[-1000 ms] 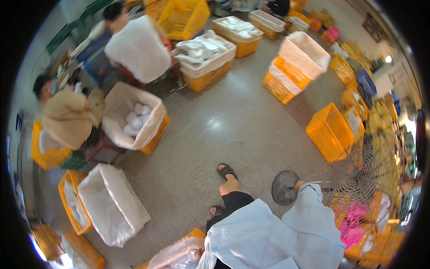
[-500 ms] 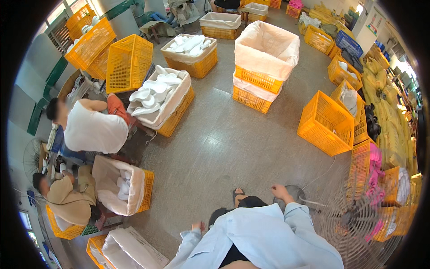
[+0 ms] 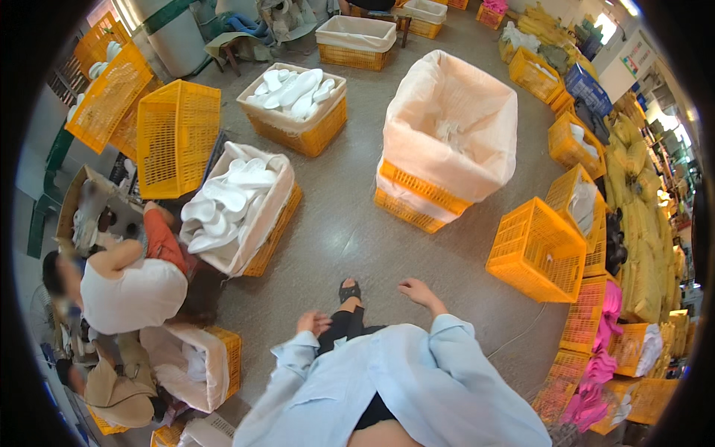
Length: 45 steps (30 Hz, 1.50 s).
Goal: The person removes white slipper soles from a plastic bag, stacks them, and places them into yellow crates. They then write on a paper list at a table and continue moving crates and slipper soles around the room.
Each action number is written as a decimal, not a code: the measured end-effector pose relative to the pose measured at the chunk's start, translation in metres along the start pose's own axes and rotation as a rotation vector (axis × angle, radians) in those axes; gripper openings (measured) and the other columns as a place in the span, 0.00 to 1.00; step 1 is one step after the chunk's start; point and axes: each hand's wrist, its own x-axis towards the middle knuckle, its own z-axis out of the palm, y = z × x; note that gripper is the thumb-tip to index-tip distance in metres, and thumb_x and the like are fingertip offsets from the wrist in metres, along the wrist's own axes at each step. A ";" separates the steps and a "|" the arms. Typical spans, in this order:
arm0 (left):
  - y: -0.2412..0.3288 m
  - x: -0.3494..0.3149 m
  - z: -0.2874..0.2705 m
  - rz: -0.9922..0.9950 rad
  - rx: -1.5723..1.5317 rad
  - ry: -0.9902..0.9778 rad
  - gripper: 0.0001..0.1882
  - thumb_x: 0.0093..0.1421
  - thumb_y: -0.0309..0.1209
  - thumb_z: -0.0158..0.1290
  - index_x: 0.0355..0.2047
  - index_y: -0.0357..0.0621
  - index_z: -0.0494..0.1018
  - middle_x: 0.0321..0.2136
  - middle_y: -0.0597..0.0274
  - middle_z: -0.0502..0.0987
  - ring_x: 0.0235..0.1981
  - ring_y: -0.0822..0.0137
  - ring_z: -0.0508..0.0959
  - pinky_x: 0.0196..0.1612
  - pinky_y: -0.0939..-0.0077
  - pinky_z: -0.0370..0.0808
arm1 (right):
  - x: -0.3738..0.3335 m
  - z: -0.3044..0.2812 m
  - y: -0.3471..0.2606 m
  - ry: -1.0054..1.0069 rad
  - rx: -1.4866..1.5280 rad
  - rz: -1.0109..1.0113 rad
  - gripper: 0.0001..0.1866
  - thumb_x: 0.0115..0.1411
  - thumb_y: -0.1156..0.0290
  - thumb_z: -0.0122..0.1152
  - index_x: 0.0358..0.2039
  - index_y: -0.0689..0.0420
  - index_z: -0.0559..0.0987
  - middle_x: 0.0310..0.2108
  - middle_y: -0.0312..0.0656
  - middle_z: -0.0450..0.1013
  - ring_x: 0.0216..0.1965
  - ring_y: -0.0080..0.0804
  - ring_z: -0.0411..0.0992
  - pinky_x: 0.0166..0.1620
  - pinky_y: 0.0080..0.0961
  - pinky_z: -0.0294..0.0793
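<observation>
Plainly empty, both hands: left hand [image 3: 313, 322] loosely curled, right hand [image 3: 418, 291] spread wide, swinging free above the floor [image 3: 350, 231]. Nearest at 11 o'clock, yellow crate [image 3: 277, 231] lined with a bag, heaped with white insoles [image 3: 227, 201]. Further at 1 o'clock, tall lined crate [image 3: 439, 186]. Best approached squarely, stepping clear of the seated person [image 3: 134, 290] at 9 o'clock.

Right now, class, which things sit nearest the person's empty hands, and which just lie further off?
Nearest the hands:
left hand
right hand
lined crate of white soles
empty crate

Further off:
tall bagged crate
pink pile
</observation>
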 end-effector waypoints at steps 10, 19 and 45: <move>0.330 0.110 0.154 0.412 0.441 -0.090 0.15 0.56 0.37 0.48 0.40 0.42 0.69 0.29 0.63 0.74 0.29 0.71 0.74 0.30 0.78 0.71 | 0.217 -0.235 -0.099 0.973 -0.664 -0.287 0.27 0.44 0.69 0.62 0.45 0.65 0.67 0.46 0.56 0.64 0.50 0.48 0.61 0.52 0.38 0.60; 0.324 0.135 0.223 -0.222 0.513 0.181 0.18 0.57 0.39 0.45 0.40 0.38 0.69 0.35 0.55 0.75 0.32 0.62 0.76 0.33 0.70 0.73 | 0.331 -0.311 -0.121 0.505 -0.634 -0.322 0.10 0.48 0.71 0.56 0.32 0.58 0.69 0.28 0.47 0.70 0.29 0.47 0.71 0.31 0.39 0.70; 0.748 0.616 0.303 0.418 1.162 0.488 0.18 0.47 0.29 0.49 0.40 0.37 0.65 0.38 0.46 0.70 0.41 0.51 0.70 0.45 0.61 0.67 | 0.720 -0.581 -0.391 0.475 -0.967 -0.202 0.34 0.53 0.65 0.60 0.55 0.68 0.58 0.55 0.58 0.56 0.57 0.48 0.54 0.58 0.33 0.52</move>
